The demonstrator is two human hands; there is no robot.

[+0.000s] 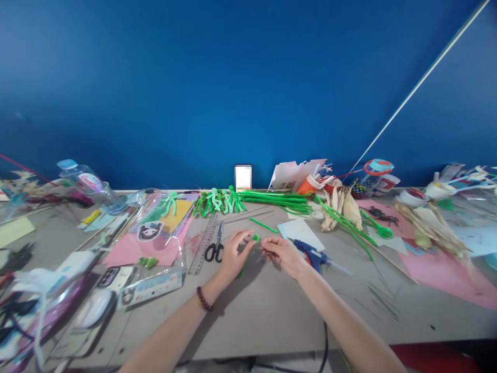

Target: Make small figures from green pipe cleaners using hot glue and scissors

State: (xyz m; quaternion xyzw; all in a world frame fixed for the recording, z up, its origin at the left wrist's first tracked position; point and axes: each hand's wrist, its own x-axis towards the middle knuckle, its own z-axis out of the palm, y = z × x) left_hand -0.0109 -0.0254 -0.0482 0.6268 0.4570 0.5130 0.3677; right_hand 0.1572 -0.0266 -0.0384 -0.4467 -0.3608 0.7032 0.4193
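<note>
My left hand point(235, 254) is closed around a short green pipe cleaner point(256, 238). A small curled end sticks up between thumb and fingers, and a green tail shows below the palm. Close beside it on the right, my right hand point(282, 254) has thumb and fingertips pinched together; what they hold, if anything, is too small to make out. Just beyond the hands a loose green pipe cleaner point(264, 225) lies on the table. Black-handled scissors point(215, 252) lie left of my left hand. A blue glue gun point(315, 255) rests right of my right hand.
At the back lie a bundle of green pipe cleaners point(275, 198) and several twisted green shapes point(221, 201). A clear ruler point(203, 246) and pink paper point(135, 252) are left. Dried husks point(341, 207) and thin wires point(382, 301) lie right. A plastic bottle point(87, 181) leans back left.
</note>
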